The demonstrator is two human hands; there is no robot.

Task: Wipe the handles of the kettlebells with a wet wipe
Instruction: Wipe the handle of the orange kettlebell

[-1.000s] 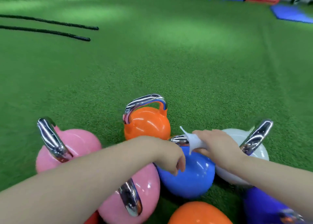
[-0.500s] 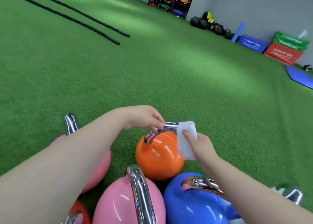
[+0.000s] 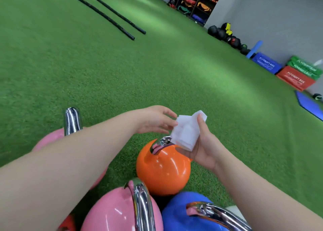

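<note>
A white wet wipe [image 3: 186, 133] lies folded in my right hand [image 3: 201, 152], which is palm-up with the thumb pressed on the wipe's top edge. My left hand [image 3: 153, 120] reaches in from the left, and its straight fingertips touch the wipe's left edge. Both hands hover just above the chrome handle [image 3: 163, 141] of an orange kettlebell [image 3: 162, 171] on the turf. Nearer me stand a pink kettlebell [image 3: 111, 211] and a blue kettlebell [image 3: 176, 216], both with chrome handles. My left forearm partly hides another pink kettlebell [image 3: 50, 140].
Green turf [image 3: 157, 73] stretches ahead. Two black battle ropes [image 3: 111, 19] lie at the far left. Along the grey wall are a storage shelf [image 3: 192, 2], dark medicine balls [image 3: 225, 33], stacked plyo boxes [image 3: 295, 77] and a blue mat [image 3: 309, 105].
Both hands rose off the orange kettlebell's handle. The right hand turned palm-up with the wipe, and the left hand let go of the handle and came to the wipe's edge.
</note>
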